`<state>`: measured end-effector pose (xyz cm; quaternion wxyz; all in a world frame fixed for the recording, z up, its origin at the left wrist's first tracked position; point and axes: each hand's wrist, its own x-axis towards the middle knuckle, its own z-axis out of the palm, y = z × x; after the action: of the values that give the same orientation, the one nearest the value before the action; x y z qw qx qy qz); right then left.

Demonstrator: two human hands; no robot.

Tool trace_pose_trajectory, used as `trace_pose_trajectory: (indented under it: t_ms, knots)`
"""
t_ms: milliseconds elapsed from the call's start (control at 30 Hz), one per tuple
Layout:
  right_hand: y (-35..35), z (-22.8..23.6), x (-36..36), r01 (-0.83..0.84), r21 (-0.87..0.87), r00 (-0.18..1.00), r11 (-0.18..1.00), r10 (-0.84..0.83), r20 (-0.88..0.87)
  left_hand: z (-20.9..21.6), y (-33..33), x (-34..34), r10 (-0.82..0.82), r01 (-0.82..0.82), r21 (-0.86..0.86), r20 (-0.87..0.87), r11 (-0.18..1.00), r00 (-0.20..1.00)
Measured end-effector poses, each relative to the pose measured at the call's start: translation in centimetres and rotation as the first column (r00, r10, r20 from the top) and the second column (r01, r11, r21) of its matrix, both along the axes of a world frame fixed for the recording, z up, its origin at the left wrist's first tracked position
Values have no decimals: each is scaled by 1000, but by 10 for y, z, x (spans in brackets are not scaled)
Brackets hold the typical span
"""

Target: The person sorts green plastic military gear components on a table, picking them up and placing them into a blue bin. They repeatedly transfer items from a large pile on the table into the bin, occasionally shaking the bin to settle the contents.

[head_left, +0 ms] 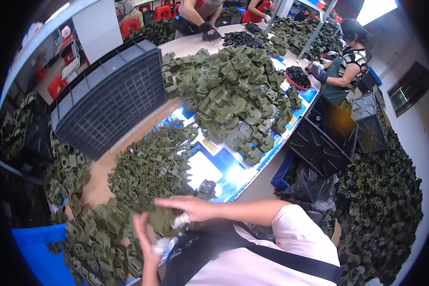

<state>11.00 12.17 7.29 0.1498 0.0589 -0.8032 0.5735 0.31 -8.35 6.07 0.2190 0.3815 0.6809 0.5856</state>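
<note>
Low in the view, close to my body, my left hand (147, 236) and my right hand (190, 209) face each other around an olive-green plastic part (161, 222). Several fingers reach out straight along its sides, and white wrapping covers a digit on each hand. Both hands appear to hold the part between them, though blur hides its shape and the exact grip. Just beyond them spreads a heap of small olive-green pieces (150, 164). To the left lies a pile of larger green plastic parts (100, 238).
A big mound of green vehicle-like shells (233, 90) covers the far table. A dark crate (112, 95) stands on edge at left; black crates (324, 133) stand at right. A red bowl (298, 77) holds black wheel-like parts. Co-workers sit beyond. More green parts (381, 205) heap at right.
</note>
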Motion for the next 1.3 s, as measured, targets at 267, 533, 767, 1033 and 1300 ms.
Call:
trace_pose_trajectory:
  t_ms: [267, 533, 767, 1033, 1300]
  knots:
    - [-7, 31, 24, 100, 153, 973, 983, -65, -220, 15, 14, 14, -172, 215, -295, 164, 931, 971]
    - [0, -1, 50, 128, -206, 992, 970, -126, 24, 31, 21, 5, -275, 342, -248, 269, 906, 923]
    - [9, -3, 86, 186, -353, 976, 917, -132, 172, 32, 19, 14, -64, 125, -170, 328, 978, 942]
    - [26, -34, 122, 288, -413, 926, 864, -142, 350, -4, 23, 23, -377, 358, -266, -24, 895, 926]
    - [237, 15, 46, 960, -7, 258, 279, -899, -354, 11, 42, -32, 118, -125, -348, -41, 929, 992]
